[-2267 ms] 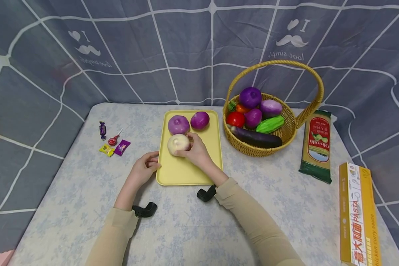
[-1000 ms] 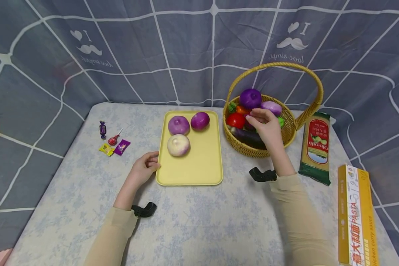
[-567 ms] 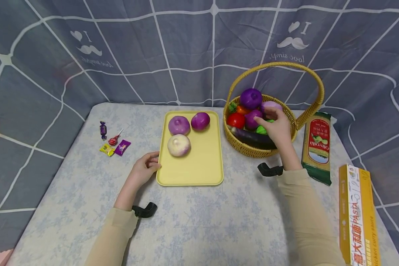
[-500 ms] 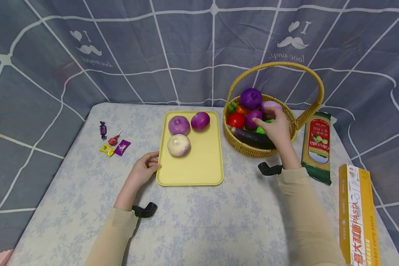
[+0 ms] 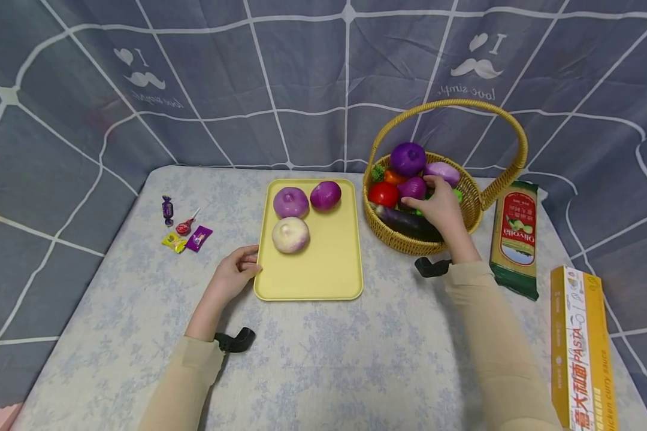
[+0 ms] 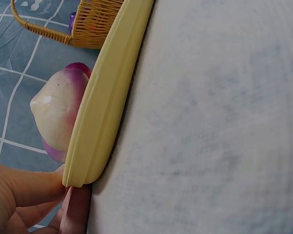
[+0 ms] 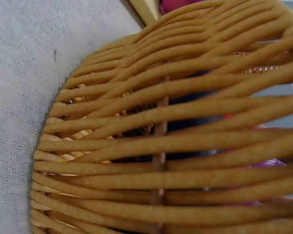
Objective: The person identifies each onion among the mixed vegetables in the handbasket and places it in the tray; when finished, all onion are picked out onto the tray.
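Note:
My left hand (image 5: 234, 274) pinches the left edge of the yellow tray (image 5: 323, 272); in the left wrist view its thumb (image 6: 36, 187) lies on the rim, fingers below. On the tray sit a white-and-purple turnip-like vegetable (image 5: 290, 235), a flat purple onion (image 5: 290, 203) and a smaller dark purple onion (image 5: 326, 196). Inside the wicker basket (image 5: 396, 240), my right hand (image 5: 443, 206) grips a purple onion (image 5: 413, 187) between thumb and fingers. In the right wrist view the basket's weave (image 7: 185, 146) hides the hand.
The basket also holds a tomato (image 5: 383, 194), an eggplant (image 5: 407, 224), a large purple onion (image 5: 408, 158) and a pale purple vegetable (image 5: 443, 173); its handle (image 5: 453, 103) arches above. A pasta bag (image 5: 515, 239) and a pasta box (image 5: 582, 347) stand right, several candies (image 5: 185, 227) left.
My right hand let go of the turnip-like vegetable on the tray, moved right into the basket and closed around the purple onion. The left hand has stayed at the tray's edge.

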### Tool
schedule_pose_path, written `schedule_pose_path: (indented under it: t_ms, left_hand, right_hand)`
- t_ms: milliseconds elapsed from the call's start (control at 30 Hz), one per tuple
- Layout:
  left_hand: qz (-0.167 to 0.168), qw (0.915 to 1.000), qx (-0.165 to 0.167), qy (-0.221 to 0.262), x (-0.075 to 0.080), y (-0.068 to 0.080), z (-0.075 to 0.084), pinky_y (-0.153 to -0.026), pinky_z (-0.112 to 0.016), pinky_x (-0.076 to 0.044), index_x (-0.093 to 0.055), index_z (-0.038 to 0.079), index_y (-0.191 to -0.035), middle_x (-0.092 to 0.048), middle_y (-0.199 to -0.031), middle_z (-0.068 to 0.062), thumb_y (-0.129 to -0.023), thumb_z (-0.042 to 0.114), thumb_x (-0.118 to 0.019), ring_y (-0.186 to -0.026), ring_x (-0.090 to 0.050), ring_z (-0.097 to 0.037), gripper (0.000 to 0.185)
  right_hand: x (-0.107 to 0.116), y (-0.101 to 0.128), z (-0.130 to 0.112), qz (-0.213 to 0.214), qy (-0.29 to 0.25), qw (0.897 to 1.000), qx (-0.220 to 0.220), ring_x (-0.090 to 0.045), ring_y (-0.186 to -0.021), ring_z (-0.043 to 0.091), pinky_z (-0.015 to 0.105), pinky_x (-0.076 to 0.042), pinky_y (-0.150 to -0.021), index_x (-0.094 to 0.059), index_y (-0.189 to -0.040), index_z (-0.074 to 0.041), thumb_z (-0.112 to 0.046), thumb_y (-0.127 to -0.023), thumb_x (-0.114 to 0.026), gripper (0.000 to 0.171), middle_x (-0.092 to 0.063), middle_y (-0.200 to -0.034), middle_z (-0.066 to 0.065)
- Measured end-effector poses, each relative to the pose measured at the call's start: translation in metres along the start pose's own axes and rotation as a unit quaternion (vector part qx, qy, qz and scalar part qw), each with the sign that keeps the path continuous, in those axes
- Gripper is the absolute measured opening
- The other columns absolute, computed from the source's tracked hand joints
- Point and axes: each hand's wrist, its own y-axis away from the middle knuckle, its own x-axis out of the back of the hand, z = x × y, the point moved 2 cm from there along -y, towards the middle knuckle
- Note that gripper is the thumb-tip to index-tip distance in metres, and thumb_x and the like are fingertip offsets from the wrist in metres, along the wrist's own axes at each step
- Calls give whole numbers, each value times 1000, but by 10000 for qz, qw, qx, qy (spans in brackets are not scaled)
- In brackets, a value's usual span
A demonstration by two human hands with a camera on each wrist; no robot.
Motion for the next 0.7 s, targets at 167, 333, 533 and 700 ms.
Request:
schedule_pose_path:
  t_ms: [167,333,533,700]
  left_hand:
    - [11,10000,21,16,0,0,0,-73,-18,-48,-46,1,-144,-59,-120,-21,-97,6,-59,-100,-58,-23,49]
    - [10,10000,-17,18,0,0,0,-72,-18,-48,-46,1,-144,-59,-119,-21,-97,6,-59,-99,-57,-22,49]
    - [1,10000,-29,8,0,-1,-2,-72,-19,-47,-46,0,-144,-58,-119,-21,-97,6,-59,-98,-57,-23,49]
    - [1,10000,-39,3,0,-1,-1,-71,-18,-47,-46,0,-144,-58,-119,-21,-97,6,-59,-96,-56,-21,50]
  right_hand:
    - [-2,-3,-1,64,266,9996,46,-40,-135,43,54,-32,-113,-38,-145,6,-31,-85,-77,80,-43,-146,28]
    - [-4,-5,-1,168,437,9988,165,-39,-134,44,54,-31,-114,-40,-143,8,-27,-84,-78,78,-42,-143,31]
    - [-9,-6,2,149,652,9978,-11,-40,-131,46,58,-33,-111,-39,-145,5,-28,-86,-76,77,-37,-144,30]
    - [-11,-7,3,232,814,9964,-32,-43,-127,47,59,-36,-109,-40,-144,5,-27,-86,-76,75,-39,-140,30]
